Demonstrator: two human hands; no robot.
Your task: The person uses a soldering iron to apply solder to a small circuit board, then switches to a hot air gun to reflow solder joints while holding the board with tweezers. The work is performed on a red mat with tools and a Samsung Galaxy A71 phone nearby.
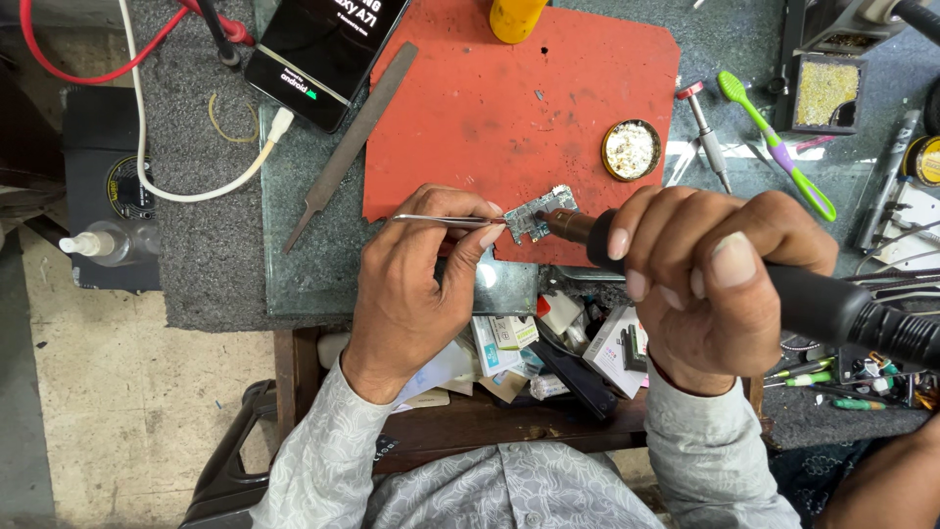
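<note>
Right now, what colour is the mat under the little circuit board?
The mat under the circuit board is reddish-orange, seen in the head view.

We find an electronics repair workshop: a counter (294,284) with a red work mat (470,108), metal file (352,132), solder-flux tin (632,150) and screwdriver (707,132).

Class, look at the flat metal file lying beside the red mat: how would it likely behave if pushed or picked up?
The file looks like solid metal, so probably stiff and fairly heavy for its size. Its flat shape suggests it would slide, not roll. Its narrow tang would likely be awkward to grip.
</note>
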